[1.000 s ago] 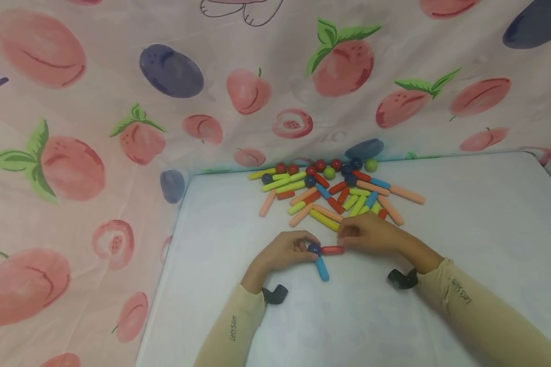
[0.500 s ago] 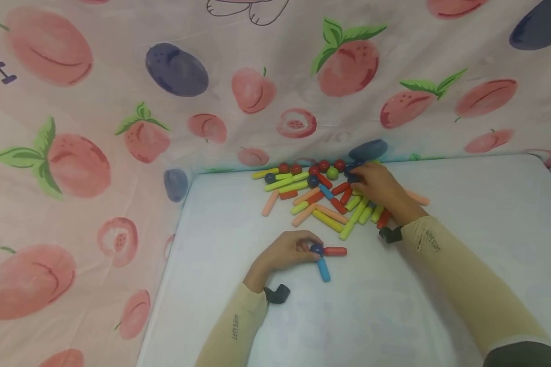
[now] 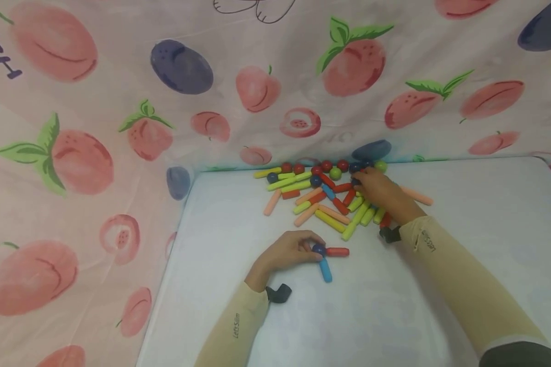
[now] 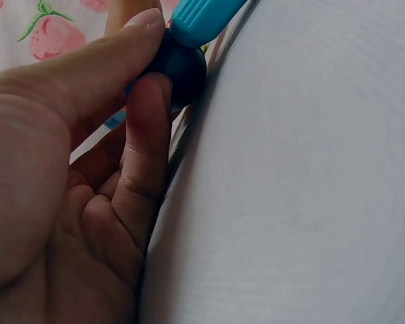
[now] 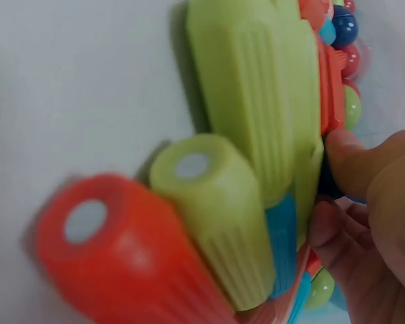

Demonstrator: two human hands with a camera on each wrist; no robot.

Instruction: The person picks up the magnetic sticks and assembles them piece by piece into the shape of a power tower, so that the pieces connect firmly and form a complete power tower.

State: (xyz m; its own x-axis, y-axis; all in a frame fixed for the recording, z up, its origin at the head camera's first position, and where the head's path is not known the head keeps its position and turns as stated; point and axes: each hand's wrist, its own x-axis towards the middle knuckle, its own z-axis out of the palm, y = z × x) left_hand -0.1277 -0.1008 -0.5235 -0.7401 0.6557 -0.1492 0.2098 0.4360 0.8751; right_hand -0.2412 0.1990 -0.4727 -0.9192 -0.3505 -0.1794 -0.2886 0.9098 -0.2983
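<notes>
My left hand pinches a dark blue ball between thumb and fingers, low over the white table. A red rod sticks out from this ball to the right, and a light blue rod points toward the front. In the left wrist view the thumb and a fingertip press the ball. At the right of the pile, my right hand grips another dark blue ball, mostly hidden behind thumb and finger. Yellow-green rods lie close beside that hand.
A pile of loose rods, yellow, peach and red, spreads along the back of the table. Red balls and green balls sit at its rear. A fruit-print cloth hangs behind.
My right hand has left the red rod's end and moved back to the pile, where it now grips a dark blue ball. The left hand keeps its hold, almost still.
</notes>
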